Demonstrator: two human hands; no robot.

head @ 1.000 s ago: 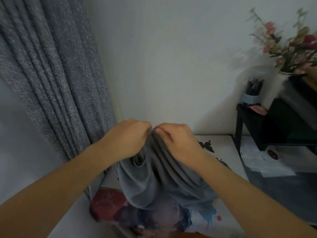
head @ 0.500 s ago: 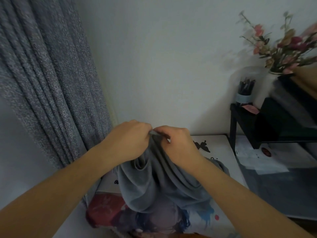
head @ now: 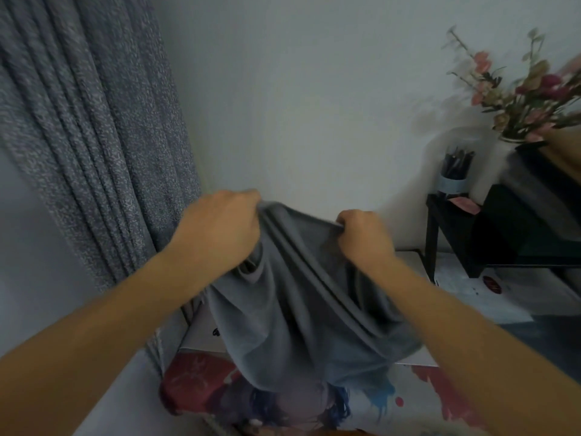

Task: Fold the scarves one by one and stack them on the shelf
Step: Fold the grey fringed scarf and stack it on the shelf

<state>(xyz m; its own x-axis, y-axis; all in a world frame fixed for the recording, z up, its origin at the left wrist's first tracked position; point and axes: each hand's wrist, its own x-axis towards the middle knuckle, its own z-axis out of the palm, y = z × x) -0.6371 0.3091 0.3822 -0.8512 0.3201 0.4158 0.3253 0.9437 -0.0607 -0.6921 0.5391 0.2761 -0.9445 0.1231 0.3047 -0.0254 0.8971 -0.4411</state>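
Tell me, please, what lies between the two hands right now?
In the head view, a taut stretch of the grey scarf's top edge spans the gap between the left hand and right hand; both grip it.

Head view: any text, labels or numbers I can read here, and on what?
None can be read.
Printed mat under the grey scarf: artwork only, no legible words.
Small black mark on the white sheet: too blurred.
Round red seal on the papers: too small to read.

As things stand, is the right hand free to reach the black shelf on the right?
Probably not yet: the right hand grips the grey scarf, stretched to the left hand. The path toward the black shelf looks unobstructed.
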